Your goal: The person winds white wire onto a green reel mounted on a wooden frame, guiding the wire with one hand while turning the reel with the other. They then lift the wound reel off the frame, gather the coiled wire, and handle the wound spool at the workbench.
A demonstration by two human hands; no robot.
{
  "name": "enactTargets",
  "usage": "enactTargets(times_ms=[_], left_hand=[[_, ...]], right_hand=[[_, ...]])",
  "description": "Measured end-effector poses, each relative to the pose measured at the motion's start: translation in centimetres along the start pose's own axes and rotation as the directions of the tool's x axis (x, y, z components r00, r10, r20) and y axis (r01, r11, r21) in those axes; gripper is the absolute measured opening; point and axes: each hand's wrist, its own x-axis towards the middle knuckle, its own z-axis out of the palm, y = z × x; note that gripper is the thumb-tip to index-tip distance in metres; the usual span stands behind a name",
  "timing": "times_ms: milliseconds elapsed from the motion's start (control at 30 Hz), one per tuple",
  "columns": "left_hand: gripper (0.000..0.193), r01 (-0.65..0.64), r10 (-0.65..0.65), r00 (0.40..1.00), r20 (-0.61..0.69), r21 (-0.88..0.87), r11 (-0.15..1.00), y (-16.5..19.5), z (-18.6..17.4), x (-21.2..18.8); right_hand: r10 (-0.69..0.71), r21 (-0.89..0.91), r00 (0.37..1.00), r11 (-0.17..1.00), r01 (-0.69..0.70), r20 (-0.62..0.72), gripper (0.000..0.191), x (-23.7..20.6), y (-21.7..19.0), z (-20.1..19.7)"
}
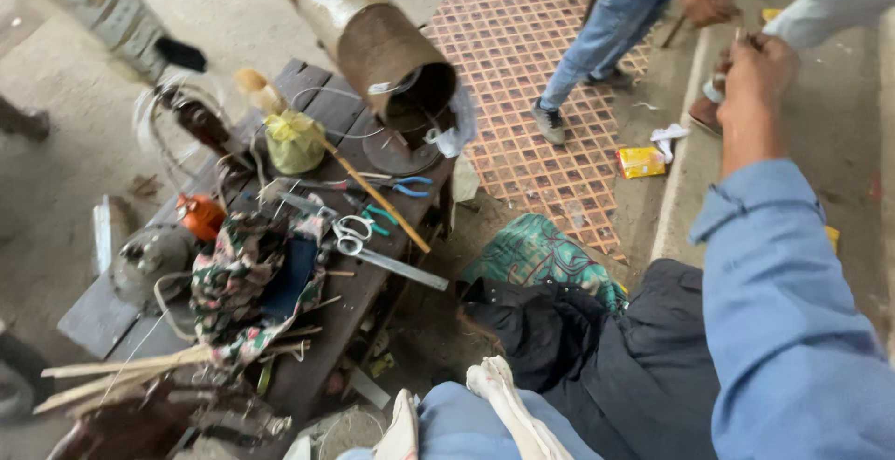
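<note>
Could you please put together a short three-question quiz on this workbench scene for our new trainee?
1. True or false: the scissors lie on the dark wooden bench.
2. Which colour are the handles of the pliers? A) red B) blue C) yellow
3. Fill in: the person's right hand is raised at the end of a light ____ sleeve.

Key: 1. true. 2. B, blue. 3. blue; whether the hand holds anything is too small to tell, and the left hand is out of view.
</note>
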Motion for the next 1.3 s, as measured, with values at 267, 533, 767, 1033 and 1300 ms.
enactTargets(times_ms=[267,533,767,1033,1300], left_hand=[[0.016,-0.078,0.11,0.96,0.257,-0.133,0.988,10.0,-11.7,-0.3],[0.019,-0.136,0.137,0.988,0.077,-0.018,0.991,10.3,-13.2,0.2],[0.027,0.126,-0.053,0.963,0.265,-0.265,0.956,13.7,-14.8,0.9],[0.027,0.044,0.037,0.967,0.251,-0.309,0.95,11.5,-17.0,2.1],[0.03,-0.031,0.08,0.948,0.308,-0.16,0.987,12.8,-18.6,1.9]], right_hand=[[0.135,-0.16,0.867,0.985,-0.065,0.48,0.01,-18.0,9.1,8.3],[0.495,-0.487,0.405,0.863,-0.131,0.768,0.026,-45.1,10.6,17.1],[0.488,-0.484,-0.006,0.868,0.111,0.873,0.032,-59.9,6.4,19.4],[0.518,-0.518,-0.068,0.855,0.022,0.853,0.029,-66.6,4.2,20.0],[0.493,-0.494,-0.038,0.868,-0.045,0.869,0.026,-69.8,4.7,20.3]])
